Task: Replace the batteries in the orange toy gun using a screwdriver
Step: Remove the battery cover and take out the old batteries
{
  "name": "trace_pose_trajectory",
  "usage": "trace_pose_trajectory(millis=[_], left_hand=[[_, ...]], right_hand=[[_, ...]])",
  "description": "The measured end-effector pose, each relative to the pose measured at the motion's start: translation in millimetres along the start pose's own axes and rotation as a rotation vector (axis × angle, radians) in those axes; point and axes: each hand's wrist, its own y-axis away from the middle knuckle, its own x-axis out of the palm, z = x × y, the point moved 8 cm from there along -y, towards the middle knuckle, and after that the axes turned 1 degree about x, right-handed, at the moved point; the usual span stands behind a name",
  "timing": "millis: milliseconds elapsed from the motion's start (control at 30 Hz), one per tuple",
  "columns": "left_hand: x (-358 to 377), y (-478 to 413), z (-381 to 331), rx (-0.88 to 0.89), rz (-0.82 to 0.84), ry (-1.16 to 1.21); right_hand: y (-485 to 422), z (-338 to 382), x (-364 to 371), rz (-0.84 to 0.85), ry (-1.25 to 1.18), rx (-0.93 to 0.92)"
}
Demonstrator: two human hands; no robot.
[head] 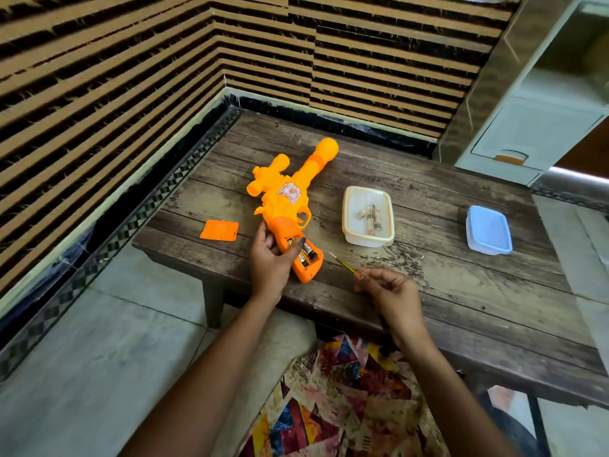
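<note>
The orange toy gun (290, 196) lies on the wooden table (412, 285), barrel pointing away from me. Its grip faces me with the battery compartment open and batteries (308, 255) showing inside. My left hand (270, 262) grips the gun's handle, with a finger laid across the open compartment. The orange compartment cover (219, 229) lies loose on the table to the left of the gun. My right hand (392, 295) pinches a thin yellow screwdriver (342, 264), whose tip points up-left toward the gun's grip without touching it.
A white plastic box (368, 216) holding several batteries sits right of the gun. Its blue lid (488, 229) lies farther right. The table stands in a corner of striped walls. A patterned cloth (346, 400) covers my lap below the table's near edge.
</note>
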Motion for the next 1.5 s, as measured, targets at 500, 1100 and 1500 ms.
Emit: trace_pose_trajectory(millis=[500,1100,1500], left_hand=[[2,-1,1,0.003,0.019,-0.001],[4,2,-7,0.119,0.073,-0.002],[16,4,-15,0.215,0.084,-0.073]], right_hand=[[-28,5,-132,-0.56,0.834,-0.114],[-11,55,57,-0.021,0.455,-0.444],[-13,36,64,-0.085,0.378,-0.342]])
